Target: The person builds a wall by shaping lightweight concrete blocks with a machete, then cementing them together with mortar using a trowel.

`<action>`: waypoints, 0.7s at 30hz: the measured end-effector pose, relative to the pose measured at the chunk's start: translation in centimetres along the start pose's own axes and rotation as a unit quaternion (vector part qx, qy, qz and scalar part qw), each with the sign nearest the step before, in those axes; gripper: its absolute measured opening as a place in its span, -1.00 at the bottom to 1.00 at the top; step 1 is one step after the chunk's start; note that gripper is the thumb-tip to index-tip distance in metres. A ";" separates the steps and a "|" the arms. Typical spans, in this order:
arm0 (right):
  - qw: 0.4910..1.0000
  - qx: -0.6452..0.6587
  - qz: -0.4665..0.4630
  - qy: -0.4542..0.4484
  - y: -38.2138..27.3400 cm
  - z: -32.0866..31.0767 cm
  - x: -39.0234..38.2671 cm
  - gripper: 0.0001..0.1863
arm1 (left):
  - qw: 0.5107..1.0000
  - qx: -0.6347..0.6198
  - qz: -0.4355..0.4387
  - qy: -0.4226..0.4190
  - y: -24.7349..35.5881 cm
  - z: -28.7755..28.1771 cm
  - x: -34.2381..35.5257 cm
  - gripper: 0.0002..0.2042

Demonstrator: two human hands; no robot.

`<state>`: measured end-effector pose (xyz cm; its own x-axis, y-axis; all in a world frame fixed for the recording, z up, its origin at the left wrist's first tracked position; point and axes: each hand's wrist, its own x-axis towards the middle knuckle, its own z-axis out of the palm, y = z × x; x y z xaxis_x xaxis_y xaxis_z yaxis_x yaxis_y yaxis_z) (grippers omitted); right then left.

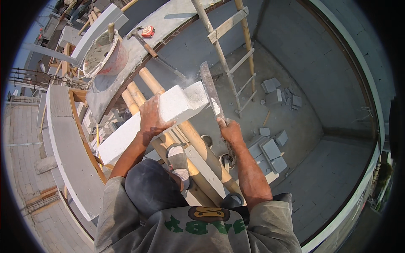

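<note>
A long white aerated concrete block (179,103) lies slantwise in front of me, its far right end cut into a step. My left hand (152,116) grips the block from above near its middle, thumb spread along its near side. In my right hand (230,131) is a machete (209,87), fingers wrapped round its handle. The worn blade points up and away, against or just beside the stepped end; I cannot tell whether it touches. White dust hangs by that end. Bamboo poles (198,135) run beneath the block, and my foot in a sandal (177,158) rests on them.
A hammer (143,43) and red tape measure (148,31) lie on the wall top (168,19), near a mortar bucket (107,57). A wooden ladder (228,55) leans into the deep room below, where cut blocks (270,154) lie on the floor. A curved wall (69,139) stands left.
</note>
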<state>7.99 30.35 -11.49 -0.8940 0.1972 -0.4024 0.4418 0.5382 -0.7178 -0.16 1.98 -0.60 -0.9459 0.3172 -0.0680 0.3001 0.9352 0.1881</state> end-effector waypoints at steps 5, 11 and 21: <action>0.979 0.172 0.108 0.019 -4.6 -4.0 -0.4 -0.44 | 1.000 0.008 -0.002 0.002 -0.7 -0.5 -0.5 0.10; 0.996 -0.082 -0.034 -0.028 -2.2 -1.3 -0.1 -0.45 | 1.000 0.000 -0.004 -0.008 -0.6 0.2 -0.3 0.11; 0.994 -0.105 -0.023 0.003 -2.1 -0.2 -0.3 -0.48 | 1.000 -0.007 -0.001 0.013 -0.3 0.5 -0.5 0.13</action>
<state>7.35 29.32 -9.72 -0.9135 0.1722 -0.3686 0.3753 0.7064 -0.6002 0.24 1.62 -1.16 -0.9493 0.3115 -0.0432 0.2971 0.9333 0.2015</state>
